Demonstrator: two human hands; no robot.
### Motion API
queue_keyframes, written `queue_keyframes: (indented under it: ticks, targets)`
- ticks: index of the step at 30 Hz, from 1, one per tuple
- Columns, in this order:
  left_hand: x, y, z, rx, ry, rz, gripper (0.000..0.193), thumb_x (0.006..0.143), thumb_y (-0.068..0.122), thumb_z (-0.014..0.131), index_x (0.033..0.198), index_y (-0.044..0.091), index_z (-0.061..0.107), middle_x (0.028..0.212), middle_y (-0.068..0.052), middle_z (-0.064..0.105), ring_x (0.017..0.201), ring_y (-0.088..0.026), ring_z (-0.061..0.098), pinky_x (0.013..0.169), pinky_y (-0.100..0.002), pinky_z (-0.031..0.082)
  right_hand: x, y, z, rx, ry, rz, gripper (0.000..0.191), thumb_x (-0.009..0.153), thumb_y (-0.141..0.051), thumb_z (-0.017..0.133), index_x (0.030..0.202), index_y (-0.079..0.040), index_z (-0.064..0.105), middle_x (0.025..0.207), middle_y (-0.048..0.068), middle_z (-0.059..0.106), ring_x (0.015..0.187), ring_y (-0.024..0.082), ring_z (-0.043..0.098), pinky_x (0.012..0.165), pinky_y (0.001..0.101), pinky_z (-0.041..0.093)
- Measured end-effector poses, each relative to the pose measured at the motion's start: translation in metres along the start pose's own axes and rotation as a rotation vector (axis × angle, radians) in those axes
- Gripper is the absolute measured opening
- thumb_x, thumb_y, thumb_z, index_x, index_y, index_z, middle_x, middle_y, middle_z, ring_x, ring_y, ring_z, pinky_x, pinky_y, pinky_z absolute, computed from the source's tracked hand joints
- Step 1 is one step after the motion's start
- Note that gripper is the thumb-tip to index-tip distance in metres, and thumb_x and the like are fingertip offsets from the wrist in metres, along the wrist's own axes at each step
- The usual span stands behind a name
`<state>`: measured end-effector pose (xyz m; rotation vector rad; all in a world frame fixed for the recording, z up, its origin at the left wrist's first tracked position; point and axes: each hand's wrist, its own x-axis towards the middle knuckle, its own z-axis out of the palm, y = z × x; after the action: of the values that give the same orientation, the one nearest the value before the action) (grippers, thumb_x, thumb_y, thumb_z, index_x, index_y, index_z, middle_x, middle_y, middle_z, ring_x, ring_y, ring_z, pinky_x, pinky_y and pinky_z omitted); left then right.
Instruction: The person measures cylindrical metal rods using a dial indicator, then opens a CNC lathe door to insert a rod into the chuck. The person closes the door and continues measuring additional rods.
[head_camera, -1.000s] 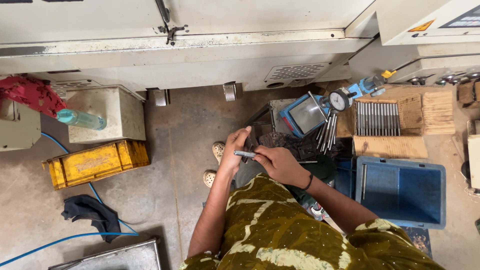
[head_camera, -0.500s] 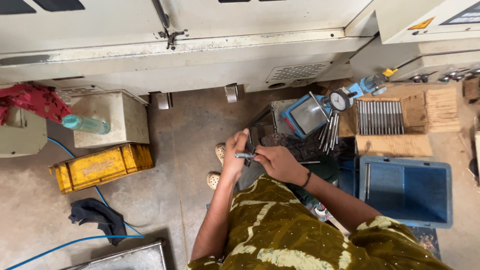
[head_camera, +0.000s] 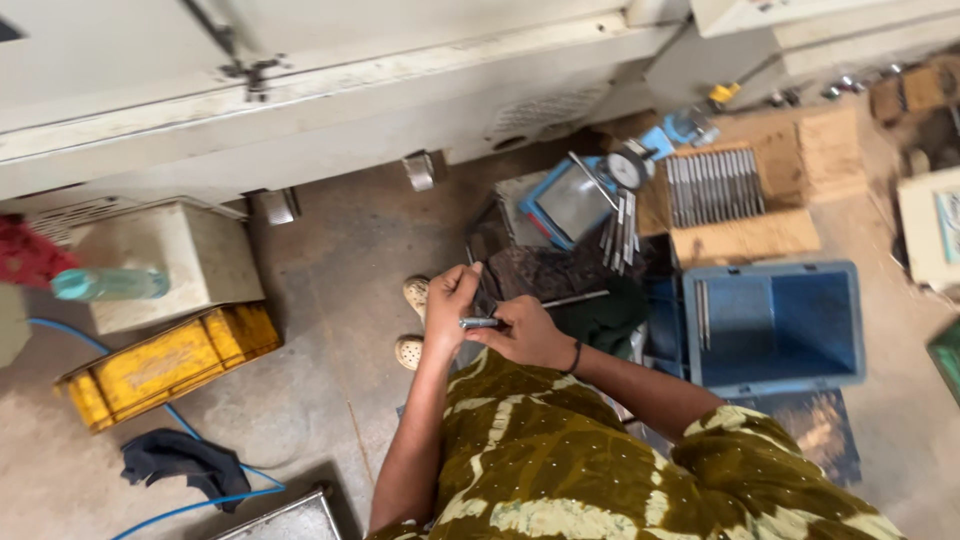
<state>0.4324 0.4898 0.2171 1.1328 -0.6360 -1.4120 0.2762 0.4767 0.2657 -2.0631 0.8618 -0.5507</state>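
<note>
Sleeves of olive cloth with pale blotches fill the near edge, and from them two bare arms reach forward over the concrete floor (head_camera: 340, 290). Left hand (head_camera: 450, 305) is curled, its fingertips pinching one end of a short metal pin (head_camera: 478, 323); right hand (head_camera: 525, 335), with a dark band at the wrist, is closed around the pin's other end, so the pin lies level between the two hands, just above a pair of pale shoes (head_camera: 412, 320). Left of the arms lie a dark rag (head_camera: 180, 462) and a thin blue hose (head_camera: 190, 505), and beyond them a yellow crate (head_camera: 165, 365) sits tilted on the floor. Right of the hands stands an open blue plastic bin (head_camera: 775, 325) with a few slim rods against its inner left wall. Farther off, a beige box (head_camera: 165, 260) carries a clear green bottle (head_camera: 110, 283) lying on its side, with red cloth (head_camera: 30, 255) at the left edge. Past the hands, a blue-framed tray (head_camera: 565, 200) leans beside a round dial gauge (head_camera: 630, 168), loose metal rods (head_camera: 620, 230) spilling below it, and a wooden block (head_camera: 745, 190) holds a row of upright grey pins (head_camera: 715, 185). Farthest back runs the pale casing of a large machine (head_camera: 350, 110) with a small vent grille.
</note>
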Motion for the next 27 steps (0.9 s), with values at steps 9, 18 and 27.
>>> queue_keyframes:
  ticks: [9,18,27]
  targets:
    - [0.014,-0.012,0.002,0.164,0.153,-0.158,0.035,0.108,0.034,0.049,0.088,0.006,0.054,0.064,0.0,0.053,0.049,-0.009,0.052,0.041,-0.025,0.045,-0.017,0.017,-0.001,0.176,0.31,0.278,0.028,0.095,-0.025,0.073,0.08,-0.002,0.07,0.063,0.013,0.064,0.053,0.017,0.055,0.05,0.0343,0.041]
    - [0.037,-0.047,0.037,0.236,-0.072,-0.313,0.019,0.104,0.019,0.053,0.116,0.004,0.051,0.101,-0.011,0.071,0.071,-0.019,0.075,0.056,-0.031,0.06,-0.028,0.076,-0.073,-0.523,0.235,0.925,0.031,0.084,-0.038,0.076,0.102,-0.013,0.075,0.079,0.015,0.074,0.076,0.036,0.072,0.068,0.0477,0.057]
    - [0.077,-0.084,0.117,0.357,-0.141,-0.448,0.029,0.101,0.014,0.063,0.127,0.001,0.058,0.096,-0.017,0.07,0.074,-0.025,0.069,0.06,-0.036,0.057,-0.016,0.089,-0.099,-0.517,0.279,0.975,0.034,0.079,-0.042,0.079,0.096,-0.012,0.077,0.085,0.017,0.075,0.083,0.038,0.072,0.073,0.0501,0.057]
